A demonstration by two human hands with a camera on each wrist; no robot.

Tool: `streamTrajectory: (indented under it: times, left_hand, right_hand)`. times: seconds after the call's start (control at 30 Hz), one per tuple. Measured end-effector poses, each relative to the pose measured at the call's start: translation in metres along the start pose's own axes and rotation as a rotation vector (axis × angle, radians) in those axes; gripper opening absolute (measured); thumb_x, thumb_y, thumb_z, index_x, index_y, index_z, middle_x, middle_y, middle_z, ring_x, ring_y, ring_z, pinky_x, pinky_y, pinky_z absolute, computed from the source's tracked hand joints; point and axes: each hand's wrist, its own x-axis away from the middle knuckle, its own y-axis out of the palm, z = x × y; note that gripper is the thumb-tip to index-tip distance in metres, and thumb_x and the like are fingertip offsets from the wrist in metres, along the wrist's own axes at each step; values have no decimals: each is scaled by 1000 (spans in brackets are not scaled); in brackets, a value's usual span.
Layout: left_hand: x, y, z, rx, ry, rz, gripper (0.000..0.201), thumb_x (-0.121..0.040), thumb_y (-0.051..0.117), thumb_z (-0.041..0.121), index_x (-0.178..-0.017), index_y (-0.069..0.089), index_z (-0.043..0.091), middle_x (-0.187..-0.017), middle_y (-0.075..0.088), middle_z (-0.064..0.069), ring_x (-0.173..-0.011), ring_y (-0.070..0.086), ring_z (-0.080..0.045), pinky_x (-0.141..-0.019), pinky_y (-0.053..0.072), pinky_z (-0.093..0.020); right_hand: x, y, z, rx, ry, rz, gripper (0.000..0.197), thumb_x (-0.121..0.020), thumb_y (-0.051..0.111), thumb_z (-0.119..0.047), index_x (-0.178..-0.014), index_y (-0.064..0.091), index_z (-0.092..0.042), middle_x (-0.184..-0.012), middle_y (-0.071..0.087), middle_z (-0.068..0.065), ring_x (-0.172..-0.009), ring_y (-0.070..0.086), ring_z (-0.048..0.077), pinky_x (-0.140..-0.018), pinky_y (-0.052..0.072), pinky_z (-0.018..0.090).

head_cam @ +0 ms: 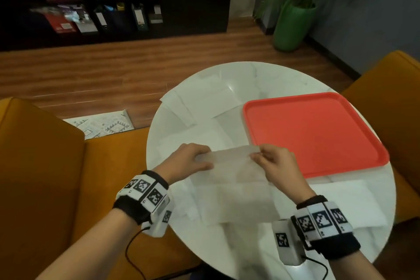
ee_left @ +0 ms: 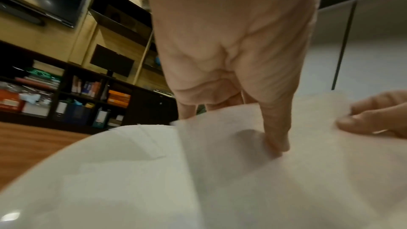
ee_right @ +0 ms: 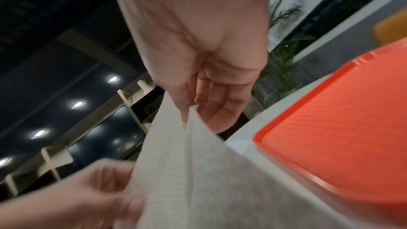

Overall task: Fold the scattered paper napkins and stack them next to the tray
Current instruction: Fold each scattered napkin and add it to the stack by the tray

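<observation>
Holding one napkin point(head_cam: 229, 163) up over the round white worktop point(head_cam: 250, 73), low centre of the head view. Left hand point(head_cam: 188, 159) pinches its left edge, thumb on the near side and fingers curled behind. Right hand point(head_cam: 275, 163) pinches the right corner between thumb and fingertips; the wrist view shows a fold running down from that pinch. More napkins point(head_cam: 200, 107) lie flat and unfolded all over the worktop, some at its upper left, some under the held one, one at the lower right. Red tray point(head_cam: 318, 132) sits on the right half of the worktop, just right of the right hand.
</observation>
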Motion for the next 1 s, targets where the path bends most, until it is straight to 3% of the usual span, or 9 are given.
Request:
streamTrajectory:
  times: [0.07, 0.2, 0.3, 0.4, 0.5, 0.57, 0.67, 0.77, 1.0]
  left_hand:
    - [9, -6, -21, 38, -77, 43, 13, -86, 68, 31, -96, 70, 22, -93, 71, 6, -89, 64, -8, -81, 51, -30]
    - [14, -7, -53, 182, -203, 178, 4, -85, 70, 21, -84, 70, 17, -77, 73, -2, -75, 69, -15, -83, 55, -38]
    - [8, 0, -69, 218, -271, 235, 5, -84, 71, 20, -82, 67, 18, -75, 74, -3, -74, 70, -18, -83, 55, -42]
    - [1, 6, -75, 212, -294, 300, 8, -83, 73, 20, -79, 66, 18, -78, 73, -3, -78, 68, -18, -78, 53, -32]
    - [0, 7, -70, 241, -258, 384, 12, -79, 76, 22, -73, 66, 23, -82, 72, 5, -78, 66, -5, -69, 44, -17]
    - [7, 10, -64, 284, -238, 410, 13, -77, 79, 21, -73, 67, 25, -82, 70, 9, -75, 64, 2, -67, 44, -10]
    - [27, 20, -59, 312, -212, 368, 9, -75, 80, 20, -77, 72, 22, -87, 70, 7, -82, 62, 0, -73, 45, -10]
    - [47, 38, -63, 233, -182, 266, 8, -76, 79, 20, -77, 73, 24, -90, 68, 8, -88, 61, -1, -77, 40, -7]
    - [59, 67, -84, -157, -167, 87, 20, -84, 69, 21, -80, 67, 41, -98, 57, 23, -95, 55, -2, -91, 45, -30]
  right_hand:
    - [-5, -4, 10, -64, 91, -1, 11, -88, 62, -14, -85, 69, -5, -75, 71, 17, -58, 56, 18, -54, 45, 32]
    - [-28, 6, 34, -40, 199, -40, 8, -86, 64, -13, -89, 64, -6, -84, 68, 27, -68, 65, 35, -66, 53, 41]
    - [-47, 21, 47, 56, 246, -82, 11, -84, 66, -13, -83, 58, -5, -84, 68, 22, -73, 62, 26, -67, 49, 35]
    - [-58, 31, 51, 165, 238, -71, 15, -82, 68, -14, -76, 59, -3, -73, 61, 9, -71, 55, 23, -61, 40, 30]
    - [-57, 28, 52, 223, 190, -16, 14, -81, 70, -14, -76, 62, -4, -68, 56, 3, -66, 49, 19, -56, 36, 26]
    - [-50, 24, 58, 290, 115, 12, 5, -79, 71, -16, -79, 67, -12, -71, 57, -2, -72, 49, 16, -64, 35, 25]
    - [-30, 20, 73, 417, 62, 5, 7, -78, 73, -22, -83, 71, -26, -85, 62, -2, -86, 50, 17, -84, 37, 33]
    - [-8, 20, 82, 528, 70, -40, 10, -78, 73, -24, -83, 70, -32, -89, 56, -7, -89, 44, 16, -81, 34, 34]
    - [18, 33, 92, 732, 72, -162, 21, -84, 60, -19, -91, 71, -35, -100, 57, -7, -99, 45, 18, -81, 25, 30]
